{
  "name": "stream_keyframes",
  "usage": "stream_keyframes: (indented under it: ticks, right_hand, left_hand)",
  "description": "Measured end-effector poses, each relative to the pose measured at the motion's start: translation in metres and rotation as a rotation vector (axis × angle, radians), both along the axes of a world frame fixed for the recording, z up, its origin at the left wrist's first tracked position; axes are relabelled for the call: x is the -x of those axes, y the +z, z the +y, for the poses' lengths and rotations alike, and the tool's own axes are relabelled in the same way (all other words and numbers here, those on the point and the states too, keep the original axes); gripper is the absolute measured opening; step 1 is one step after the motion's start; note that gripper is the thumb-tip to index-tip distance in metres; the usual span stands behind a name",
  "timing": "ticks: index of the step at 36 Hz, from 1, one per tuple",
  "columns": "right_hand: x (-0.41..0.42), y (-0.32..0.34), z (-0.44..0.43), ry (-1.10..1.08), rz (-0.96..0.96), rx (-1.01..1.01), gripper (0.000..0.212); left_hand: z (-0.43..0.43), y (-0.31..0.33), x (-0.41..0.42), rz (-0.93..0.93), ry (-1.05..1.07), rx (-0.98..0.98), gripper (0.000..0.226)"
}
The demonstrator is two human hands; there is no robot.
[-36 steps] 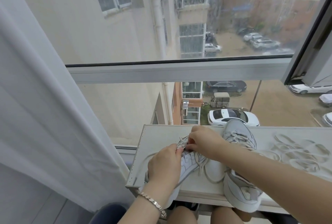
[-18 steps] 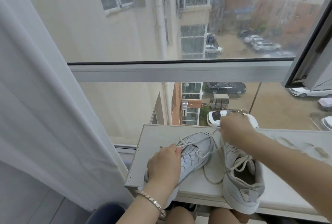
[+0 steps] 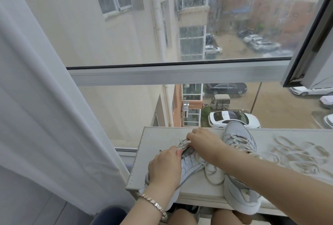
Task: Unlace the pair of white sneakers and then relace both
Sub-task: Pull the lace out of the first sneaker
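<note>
The left hand (image 3: 164,168) grips the first sneaker (image 3: 191,165) from above, fingers curled over its side, pinning it to the white ledge (image 3: 158,138). Just beyond its fingertips the right hand (image 3: 203,141) pinches the lace (image 3: 182,142) near the eyelets, and slack lace loops below the right wrist. Behind the right forearm, the second sneaker (image 3: 237,140) looks fully laced. I judge 1 shoe is in progress, unlacing or relacing I cannot tell, and the other of the 2 is untouched.
</note>
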State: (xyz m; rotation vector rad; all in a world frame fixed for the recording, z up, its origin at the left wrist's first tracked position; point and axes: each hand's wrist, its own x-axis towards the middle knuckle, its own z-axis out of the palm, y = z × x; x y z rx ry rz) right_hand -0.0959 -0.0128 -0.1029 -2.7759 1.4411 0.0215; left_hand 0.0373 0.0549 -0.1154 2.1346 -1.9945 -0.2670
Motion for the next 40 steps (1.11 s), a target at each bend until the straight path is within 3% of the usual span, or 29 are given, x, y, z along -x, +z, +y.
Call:
stream_keyframes:
  ticks: [3,5,9,12,14,17,19,24,29,33,37,40]
  right_hand:
    - [0.006,0.003,0.004,-0.007,-0.082,0.032,0.029]
    - [0.016,0.007,0.007,-0.120,-0.240,-0.010,0.027]
    - [0.025,0.027,0.011,-0.573,-0.872,-0.312,0.019]
    - [0.011,0.035,0.009,-0.889,-1.596,-0.924,0.018]
    - [0.004,0.034,0.009,-0.944,-1.929,-1.186,0.020]
    - [0.005,0.028,0.001,-0.991,-2.152,-1.156,0.032]
    - [0.016,0.024,-0.007,-0.991,-1.982,-0.868,0.033]
    - [0.025,0.031,-0.003,-0.654,-0.950,-0.220,0.012]
    - [0.004,0.035,0.016,-0.353,-0.176,-0.235,0.016]
    - [0.011,0.032,0.021,-0.243,-0.071,-0.259,0.029]
    - [0.019,0.029,0.011,-0.259,-0.185,-0.352,0.025]
    - [0.015,0.022,0.004,-0.331,-0.241,-0.296,0.028]
  left_hand:
    - [0.000,0.001,-0.001,0.012,0.007,0.015,0.037]
    - [0.000,0.001,-0.001,0.022,-0.010,0.018,0.039]
    - [0.001,0.000,-0.001,0.026,-0.036,0.019,0.039]
    - [0.001,0.000,-0.001,0.023,-0.036,0.013,0.038]
    - [0.001,0.001,-0.001,0.023,-0.030,0.004,0.038]
    - [0.001,0.002,-0.002,0.022,-0.015,-0.003,0.038]
    - [0.001,0.003,-0.002,0.019,-0.017,-0.005,0.039]
    - [0.001,0.003,0.007,0.037,-0.034,-0.004,0.037]
    - [0.000,0.001,0.011,0.033,-0.034,-0.003,0.035]
    - [0.000,0.002,0.011,0.016,-0.050,-0.003,0.036]
    - [-0.001,0.002,0.011,0.008,-0.058,-0.004,0.037]
    - [0.000,0.002,0.012,0.015,-0.059,-0.015,0.038]
